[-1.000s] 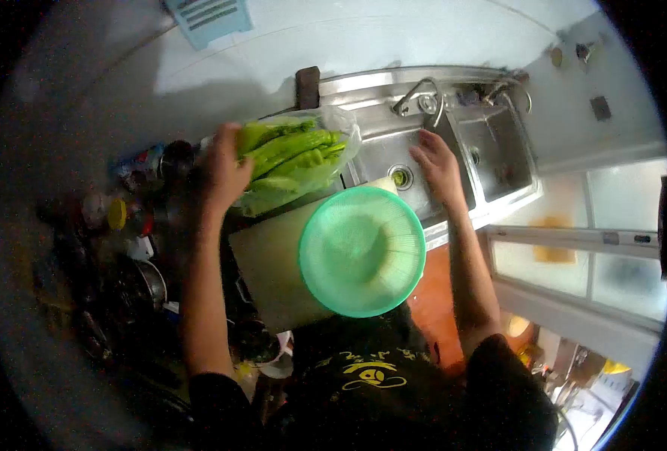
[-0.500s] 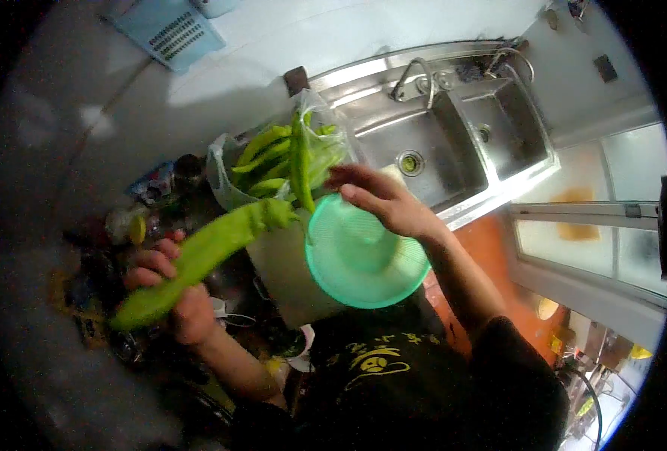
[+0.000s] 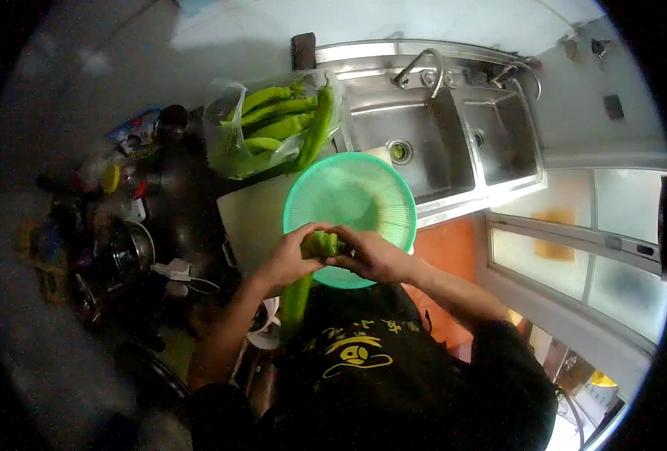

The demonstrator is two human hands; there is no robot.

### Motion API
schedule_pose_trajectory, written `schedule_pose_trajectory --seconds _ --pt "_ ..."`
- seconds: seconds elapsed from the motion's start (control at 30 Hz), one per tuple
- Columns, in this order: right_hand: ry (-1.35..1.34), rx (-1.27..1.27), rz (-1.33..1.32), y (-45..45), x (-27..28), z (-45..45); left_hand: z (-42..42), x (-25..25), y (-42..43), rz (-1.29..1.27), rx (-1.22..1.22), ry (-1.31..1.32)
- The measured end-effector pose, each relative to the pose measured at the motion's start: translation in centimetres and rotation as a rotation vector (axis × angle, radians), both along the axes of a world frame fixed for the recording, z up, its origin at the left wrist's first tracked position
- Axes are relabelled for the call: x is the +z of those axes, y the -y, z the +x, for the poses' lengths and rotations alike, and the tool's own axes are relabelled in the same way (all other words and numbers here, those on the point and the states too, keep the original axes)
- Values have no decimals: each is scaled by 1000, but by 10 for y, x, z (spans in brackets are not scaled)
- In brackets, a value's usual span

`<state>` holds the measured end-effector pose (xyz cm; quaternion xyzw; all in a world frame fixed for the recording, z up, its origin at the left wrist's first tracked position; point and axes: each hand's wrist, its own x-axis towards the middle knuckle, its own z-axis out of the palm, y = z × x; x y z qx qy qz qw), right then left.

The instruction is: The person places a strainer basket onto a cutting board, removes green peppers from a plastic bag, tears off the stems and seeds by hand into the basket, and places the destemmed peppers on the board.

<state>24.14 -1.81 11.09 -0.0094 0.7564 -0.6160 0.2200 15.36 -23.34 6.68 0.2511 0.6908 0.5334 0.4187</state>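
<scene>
A long green pepper (image 3: 296,301) is held in both hands over the near rim of a mint-green mesh colander (image 3: 341,180). My left hand (image 3: 288,257) is closed around it just below its thick stem end, and the body hangs down toward my apron. My right hand (image 3: 371,259) has its fingers closed at the stem end, partly hiding it. Beyond the colander, a clear plastic bag (image 3: 232,143) stands open with several more long green peppers (image 3: 277,113) inside, one leaning out on the right.
The colander rests partly over a pale cutting board (image 3: 251,214). A double steel sink (image 3: 416,161) with curved taps (image 3: 435,68) lies to the back right. Dark clutter fills the left, including a metal pot (image 3: 140,248) and a white plug (image 3: 172,270).
My left hand has brought the pepper from the left to the colander's near rim. My right hand has moved down from beside the bag and joined it at the stem end.
</scene>
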Motion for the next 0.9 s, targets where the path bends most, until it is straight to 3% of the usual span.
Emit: schedule_pose_trajectory --seconds 0.03,0.07,0.17,0.2,0.3,0.4,0.5,0.63,0.73,0.9 --pt "3 -49 -28 -3 0 1 -2 5 -2 -57 -13 -83" --pt "217 -77 -126 -9 0 2 -4 13 -2 -115 -28 -165" --pt "-112 0 77 -12 -13 16 -1 29 -8 -230 -92 -251" --pt "-191 152 256 -15 -9 16 -2 34 -13 -251 -119 -261" --pt "-302 183 381 -14 -10 31 0 61 -25 -474 -271 -346" --pt "-215 275 359 -14 -2 41 16 45 -22 -193 -190 -340" --pt "-299 252 385 -13 -2 52 22 49 -24 -238 -304 -332" --pt "-422 192 447 -8 8 55 25 57 -26 -252 -257 -292" --pt "-451 157 390 -4 -1 51 30 35 -22 -154 -207 -228" --pt "-308 239 379 -2 2 46 31 27 -20 -159 -209 -337"
